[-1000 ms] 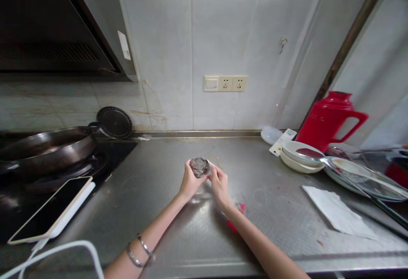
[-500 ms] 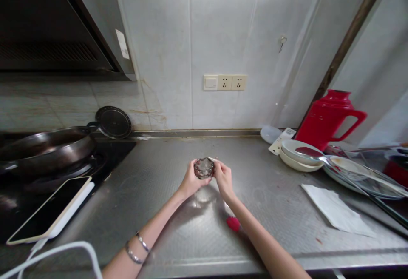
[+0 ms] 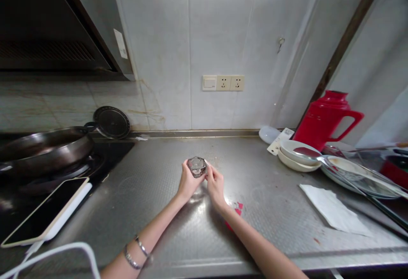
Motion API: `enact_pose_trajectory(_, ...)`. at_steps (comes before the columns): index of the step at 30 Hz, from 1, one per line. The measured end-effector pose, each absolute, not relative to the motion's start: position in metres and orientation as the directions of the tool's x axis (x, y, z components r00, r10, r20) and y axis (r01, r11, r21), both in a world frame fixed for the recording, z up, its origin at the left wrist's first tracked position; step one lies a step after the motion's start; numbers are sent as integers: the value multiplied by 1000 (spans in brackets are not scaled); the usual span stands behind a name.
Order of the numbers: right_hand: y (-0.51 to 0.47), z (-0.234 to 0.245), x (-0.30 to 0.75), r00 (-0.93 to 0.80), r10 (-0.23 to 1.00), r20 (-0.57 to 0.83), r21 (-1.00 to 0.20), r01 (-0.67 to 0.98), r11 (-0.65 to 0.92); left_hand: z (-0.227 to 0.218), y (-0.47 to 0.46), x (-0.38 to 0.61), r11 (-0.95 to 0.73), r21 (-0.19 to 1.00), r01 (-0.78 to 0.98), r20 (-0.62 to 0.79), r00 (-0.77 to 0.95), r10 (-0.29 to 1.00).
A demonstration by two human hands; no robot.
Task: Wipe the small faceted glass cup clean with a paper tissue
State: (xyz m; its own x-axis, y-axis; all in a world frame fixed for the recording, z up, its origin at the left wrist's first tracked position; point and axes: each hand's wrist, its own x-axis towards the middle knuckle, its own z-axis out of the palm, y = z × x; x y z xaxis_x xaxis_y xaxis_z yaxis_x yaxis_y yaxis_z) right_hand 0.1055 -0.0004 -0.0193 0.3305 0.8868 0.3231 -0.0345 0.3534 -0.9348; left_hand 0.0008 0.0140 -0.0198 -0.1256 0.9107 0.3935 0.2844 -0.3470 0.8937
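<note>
A small faceted smoky glass cup (image 3: 196, 166) is in my hands above the middle of the steel counter, its round top facing me. My left hand (image 3: 190, 182) wraps round its left side and underside, with the fingers closed on it. At the right edge of the cup, my right hand (image 3: 215, 182) is closed, its thumb and fingertips pinched against the rim. A pale tip shows at those fingertips; I cannot tell whether it is a nail or something held. Partly hidden beneath my right forearm lies a red item (image 3: 238, 209), its kind unclear.
On the left, a phone (image 3: 47, 211) with a white cable lies by a pan (image 3: 47, 145) on the black cooktop. To the right are a folded white tissue (image 3: 333, 209), stacked bowls (image 3: 299, 162), plates with utensils, and a red thermos (image 3: 325, 119). Wall sockets (image 3: 230, 83) are behind.
Both hands and the glass cup have shifted slightly left. The cup's rim now shows more clearly. My right forearm covers a different part of the red item.
</note>
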Motion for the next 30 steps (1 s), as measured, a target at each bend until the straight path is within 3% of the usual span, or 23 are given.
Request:
enact_pose_trajectory(7,10,-9,128,332,902,277,-929,-147,339,-26,17,4,-367,930,0,362,162,918)
enact_pose_trajectory(12,12,-6,130,273,935,226,-946,-169,278,-19,19,1,-364,930,45,362,59,930)
enact_pose_trajectory(18,4,-1,125,265,911,315,-941,-38,337,-18,14,1,-385,922,31,379,118,918)
enact_pose_trajectory(23,0,-5,120,273,915,296,-946,-51,322,-12,9,4,-439,869,228,457,-33,889)
enact_pose_trajectory(27,1,-10,114,247,943,221,-960,-117,256,-10,11,2,-433,856,281,480,-127,868)
enact_pose_trajectory(30,0,-7,115,222,923,313,-947,-3,322,-13,16,0,-407,879,248,453,-171,875)
